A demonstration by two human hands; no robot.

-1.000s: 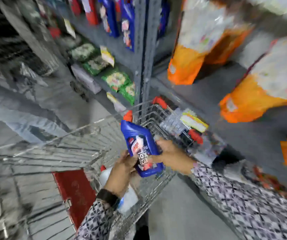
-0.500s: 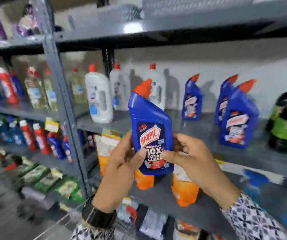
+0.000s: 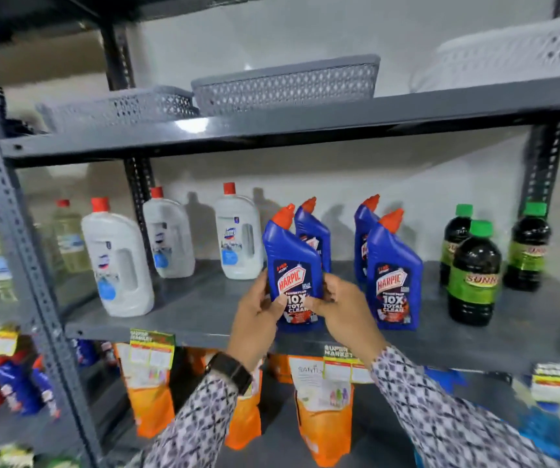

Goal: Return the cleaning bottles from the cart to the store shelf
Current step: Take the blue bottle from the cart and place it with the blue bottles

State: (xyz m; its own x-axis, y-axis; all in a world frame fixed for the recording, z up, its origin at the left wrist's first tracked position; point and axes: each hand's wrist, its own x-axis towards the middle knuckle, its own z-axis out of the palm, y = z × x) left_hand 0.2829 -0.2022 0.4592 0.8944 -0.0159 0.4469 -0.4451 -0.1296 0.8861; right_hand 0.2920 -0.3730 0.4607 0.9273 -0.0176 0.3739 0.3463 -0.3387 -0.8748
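A blue Harpic bottle (image 3: 292, 265) with an orange-red cap stands upright at the front of the grey shelf (image 3: 187, 315). My left hand (image 3: 255, 315) grips its lower left side and my right hand (image 3: 342, 312) grips its lower right side. Its base looks level with the shelf surface; I cannot tell if it rests there. Three more blue Harpic bottles (image 3: 393, 275) stand just behind and to the right. The cart is out of view.
White bottles with red caps (image 3: 116, 261) stand on the left of the same shelf, dark bottles with green caps (image 3: 474, 275) on the right. Grey baskets (image 3: 285, 79) sit on the shelf above. Orange pouches (image 3: 322, 417) fill the shelf below. A grey upright post (image 3: 18, 248) stands at left.
I lifted the blue bottle out of the cart and turned up toward the shelf. Both hands have carried it forward and down among the other blue bottles.
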